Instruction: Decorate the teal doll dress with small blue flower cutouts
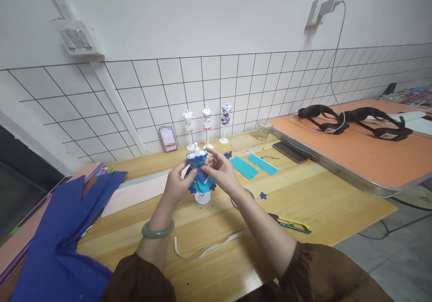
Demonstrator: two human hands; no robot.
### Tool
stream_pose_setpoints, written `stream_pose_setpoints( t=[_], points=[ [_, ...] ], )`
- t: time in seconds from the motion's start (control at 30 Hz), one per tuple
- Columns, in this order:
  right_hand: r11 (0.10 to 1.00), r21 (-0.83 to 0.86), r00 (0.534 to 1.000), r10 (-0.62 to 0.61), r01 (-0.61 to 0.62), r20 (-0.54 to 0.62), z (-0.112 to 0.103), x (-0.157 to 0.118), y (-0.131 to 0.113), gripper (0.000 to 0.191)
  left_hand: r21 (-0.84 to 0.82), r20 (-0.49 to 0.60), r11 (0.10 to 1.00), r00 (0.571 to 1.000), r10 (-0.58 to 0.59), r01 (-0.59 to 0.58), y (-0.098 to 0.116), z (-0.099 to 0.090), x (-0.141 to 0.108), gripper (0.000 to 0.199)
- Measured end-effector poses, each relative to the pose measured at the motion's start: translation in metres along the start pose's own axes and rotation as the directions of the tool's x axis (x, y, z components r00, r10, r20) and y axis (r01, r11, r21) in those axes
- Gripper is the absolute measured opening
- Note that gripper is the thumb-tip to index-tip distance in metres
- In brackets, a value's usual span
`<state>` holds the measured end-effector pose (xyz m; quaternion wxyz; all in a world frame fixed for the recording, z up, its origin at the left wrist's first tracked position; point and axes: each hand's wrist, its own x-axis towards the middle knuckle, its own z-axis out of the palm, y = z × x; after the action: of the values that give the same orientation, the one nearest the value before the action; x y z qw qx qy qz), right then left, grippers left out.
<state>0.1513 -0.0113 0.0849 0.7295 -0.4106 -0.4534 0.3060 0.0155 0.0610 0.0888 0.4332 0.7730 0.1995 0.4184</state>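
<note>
A miniature dress form (196, 157) on a round white base (203, 197) stands on the wooden table, wearing a blue and turquoise paper dress (202, 185). My left hand (178, 178) pinches the dress at its waist from the left, thumb at the front. From the right, my right hand (221, 169) has its thumb and fingers closed on the bodice and waist. Fingertips of both hands nearly meet there, and they partly cover the waist. Behind the hands, three more small dress forms (207, 117) stand in a row by the wall.
Turquoise paper strips (245, 168), a dark blue paper flower (263, 196), scissors (293, 224), a roll of tape (248, 194) and a dark phone (290, 152) lie to the right. Blue paper (60, 234) covers the left side. A white strip (216, 247) curls in front.
</note>
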Motion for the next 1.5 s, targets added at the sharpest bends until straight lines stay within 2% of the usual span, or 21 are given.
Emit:
stream_pose_setpoints(
  t=[0.4, 0.57, 0.7, 0.8, 0.9, 1.13, 1.27, 1.37, 1.5],
  points=[
    [0.997, 0.063, 0.998, 0.054, -0.054, -0.009, 0.001, 0.0, -0.005, 0.056, -0.013, -0.005, 1.0, 1.0, 0.008, -0.008, 0.005, 0.003, 0.0, 0.035],
    [0.997, 0.034, 0.996, 0.076, -0.075, -0.045, -0.011, -0.016, -0.014, 0.055, -0.007, -0.038, 0.999, 0.999, -0.038, 0.037, 0.005, 0.003, 0.0, 0.034],
    [0.993, -0.056, 0.987, 0.096, -0.104, -0.13, -0.041, -0.039, -0.02, 0.052, -0.01, -0.055, 0.998, 0.997, -0.06, 0.06, 0.004, 0.004, 0.0, 0.034],
    [0.973, -0.135, 0.962, 0.157, -0.189, -0.222, -0.075, -0.058, -0.021, 0.05, -0.013, -0.047, 0.998, 0.997, -0.056, 0.055, 0.004, 0.004, 0.001, 0.032],
    [0.946, -0.218, 0.934, 0.164, -0.24, -0.317, -0.11, -0.078, -0.025, 0.047, -0.018, -0.038, 0.999, 0.998, -0.05, 0.049, 0.005, 0.003, 0.001, 0.031],
    [0.82, -0.442, 0.876, 0.14, -0.364, -0.461, -0.171, -0.116, -0.035, 0.053, -0.032, 0.001, 0.998, 0.998, -0.059, 0.059, 0.004, 0.001, 0.001, 0.037],
    [0.647, -0.637, 0.876, 0.1, -0.418, -0.473, -0.193, -0.125, -0.025, 0.05, -0.045, 0.029, 0.997, 0.998, -0.059, 0.061, 0.002, 0.0, 0.001, 0.036],
    [0.529, -0.744, 0.904, 0.126, -0.409, -0.408, -0.2, -0.126, -0.01, 0.044, -0.058, 0.057, 0.995, 0.996, -0.075, 0.079, 0.002, -0.002, 0.002, 0.035],
    [0.501, -0.787, 0.933, 0.176, -0.36, -0.314, -0.2, -0.125, 0.007, 0.042, -0.049, 0.077, 0.997, 0.995, -0.06, 0.064, 0.002, -0.004, 0.002, 0.035]
  ],
)
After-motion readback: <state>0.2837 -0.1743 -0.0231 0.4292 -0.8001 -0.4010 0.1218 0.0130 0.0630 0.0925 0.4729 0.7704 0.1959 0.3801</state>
